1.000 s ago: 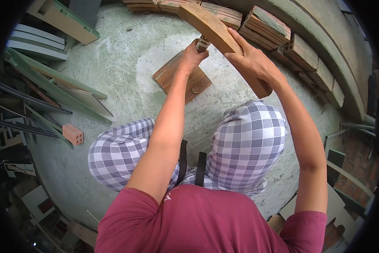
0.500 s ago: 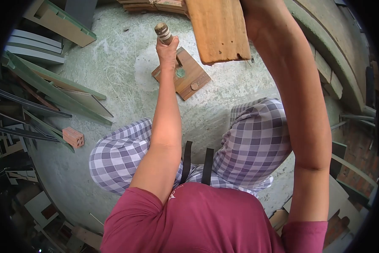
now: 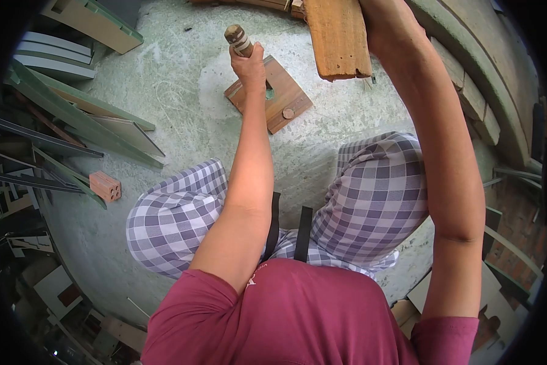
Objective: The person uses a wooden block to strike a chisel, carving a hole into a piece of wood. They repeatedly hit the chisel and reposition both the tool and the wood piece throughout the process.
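Note:
My left hand [image 3: 249, 68] is wrapped round the thick wooden handle of a chisel [image 3: 238, 38], which has white bands near its top. The blade is hidden below my fist. Under that hand a brown wooden board [image 3: 294, 91] lies flat on the floor, with an opening where greenish floor shows. A small round wooden piece [image 3: 288, 113] is on the board near its front edge. My right hand [image 3: 388, 27] grips a thick wooden block [image 3: 338, 45], raised at the top of the view and close to the camera. The fingers on its far side are partly hidden.
Curved green-edged panels [image 3: 97, 121] lean at the left near a red hollow brick [image 3: 105, 186]. Stacked wood [image 3: 249, 3] is at the far edge. Large curved boards [image 3: 486, 67] line the right. My checkered knees [image 3: 371, 194] flank the concrete floor [image 3: 188, 91].
The wooden block in my right hand appears farther right and higher in view. My left hand and the chisel appear slightly right, with the whole scene shifted a little.

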Available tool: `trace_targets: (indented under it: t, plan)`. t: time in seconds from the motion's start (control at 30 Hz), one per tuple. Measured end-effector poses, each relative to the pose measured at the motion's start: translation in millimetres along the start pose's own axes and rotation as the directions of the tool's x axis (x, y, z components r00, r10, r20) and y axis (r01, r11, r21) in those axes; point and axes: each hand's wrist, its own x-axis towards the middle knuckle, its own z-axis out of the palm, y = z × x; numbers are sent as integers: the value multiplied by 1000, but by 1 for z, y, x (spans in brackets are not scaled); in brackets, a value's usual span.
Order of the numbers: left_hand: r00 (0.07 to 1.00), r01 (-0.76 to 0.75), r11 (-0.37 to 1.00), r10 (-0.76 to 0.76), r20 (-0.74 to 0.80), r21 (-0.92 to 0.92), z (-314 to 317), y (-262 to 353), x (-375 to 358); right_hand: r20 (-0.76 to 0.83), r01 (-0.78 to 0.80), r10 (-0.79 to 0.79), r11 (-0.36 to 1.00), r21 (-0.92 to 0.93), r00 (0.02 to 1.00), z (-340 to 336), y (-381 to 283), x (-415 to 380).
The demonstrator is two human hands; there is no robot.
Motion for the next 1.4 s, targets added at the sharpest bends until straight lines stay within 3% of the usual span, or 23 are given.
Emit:
trace_targets:
  t: [0.07,0.23,0.3,0.43,0.5,0.53,0.63,0.7,0.73,0.77,0.8,0.83,0.9,0.93,0.97,1.07,1.13,1.17,1.23,1.27,1.33,1.37,1.4]
  plan:
    - [999,-27,1000,27,-29,16,1,6,-2,40,89,-84,986,-139,996,7,-9,-10]
    - [993,-16,999,21,-113,50,4,15,-11,144,94,-61,969,-229,988,-5,2,16]
    - [992,-22,995,33,-118,93,4,16,-14,338,268,-191,943,-199,922,-10,-4,2]
    - [985,-65,994,78,-153,87,3,12,-16,285,294,-202,897,-330,937,5,-16,-13]
    - [984,-61,993,77,-162,104,1,10,-15,277,543,-474,640,-543,836,8,-10,-20]
    - [983,-54,991,75,-170,122,1,10,-14,275,543,-475,639,-545,836,7,-12,-18]
    - [984,-57,994,72,-165,95,5,8,-16,248,245,-81,610,-754,965,0,-2,11]
    - [975,-163,981,175,-134,101,4,6,-18,332,230,185,424,-876,925,-3,23,13]
    - [954,-269,958,280,-109,100,5,4,-18,355,284,187,324,-902,916,-6,45,12]
    - [989,-142,986,138,-54,-91,4,1,-19,374,333,191,218,-918,907,-9,66,12]
    - [985,-164,981,158,-69,-98,7,5,-20,343,312,57,295,-903,938,-2,69,13]
    - [981,-182,978,173,-91,-104,8,7,-21,335,303,64,289,-908,940,-1,69,15]
    - [987,-117,988,126,-96,97,5,13,-18,367,351,-63,472,-809,928,0,55,26]
    - [986,-72,996,80,-147,61,6,10,-16,412,327,161,387,-862,897,3,35,22]
    - [983,-71,987,94,-158,142,4,12,-16,452,316,11,700,-640,892,-4,-14,5]
    - [981,-96,984,118,-151,148,6,13,-17,250,168,1,738,-653,968,16,3,18]
    - [988,-107,991,115,-106,82,7,9,-18,351,313,-21,505,-804,936,5,56,44]
    - [987,-147,989,148,-64,26,6,11,-20,375,325,39,418,-848,926,-3,65,36]
    - [976,-204,970,211,-43,135,6,9,-20,304,277,104,215,-937,947,-1,82,28]
    - [977,-203,971,210,-41,129,7,6,-17,299,273,104,209,-939,949,-3,82,32]
    - [983,-176,984,176,-54,-11,6,4,-14,319,300,-16,393,-869,947,0,65,35]
    - [995,-90,995,87,-52,-50,6,7,-17,321,255,20,561,-788,947,1,52,34]
    - [989,-115,993,115,-94,4,5,2,-16,363,312,-40,604,-733,931,2,40,33]
